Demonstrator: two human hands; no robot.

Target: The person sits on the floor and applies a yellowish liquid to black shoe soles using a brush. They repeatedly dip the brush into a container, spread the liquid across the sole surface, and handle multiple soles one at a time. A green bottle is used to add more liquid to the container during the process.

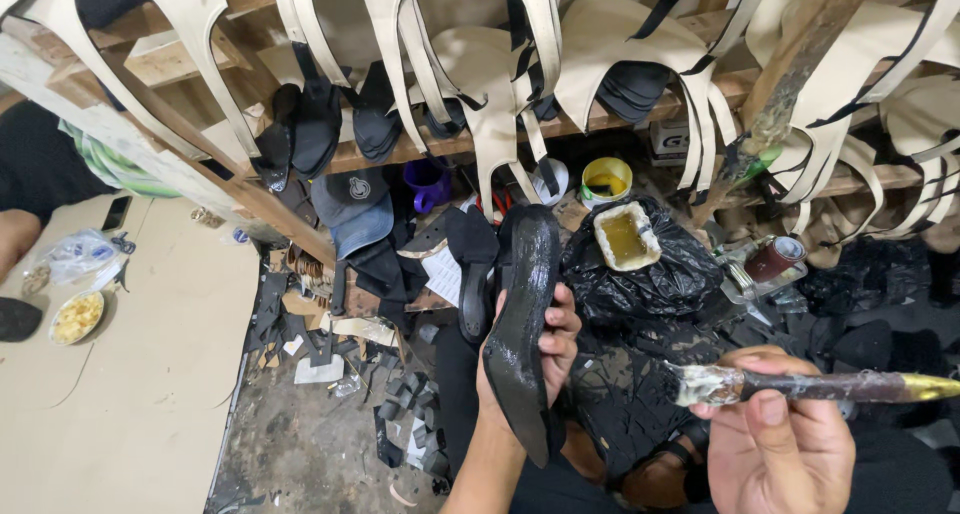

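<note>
My left hand point(548, 346) grips a black shoe sole point(522, 314) on its edge, toe end pointing down and its glossy, glue-wet face turned left. My right hand point(778, 452) holds a glue brush point(800, 385) level, with its pale, glue-caked bristles pointing left toward the sole and a small gap between them. A tub of yellowish glue point(627, 236) sits on black plastic sheeting point(650, 274) just beyond the sole.
Cream shoe uppers with black straps point(500, 94) hang from a wooden rack point(390, 149) overhead. A yellow cup point(606, 180), a purple mug point(428, 184) and a grey cap point(352, 206) sit beneath it. Black offcuts point(330, 344) litter the floor. Left lies a board point(130, 374) with a small bowl point(76, 317).
</note>
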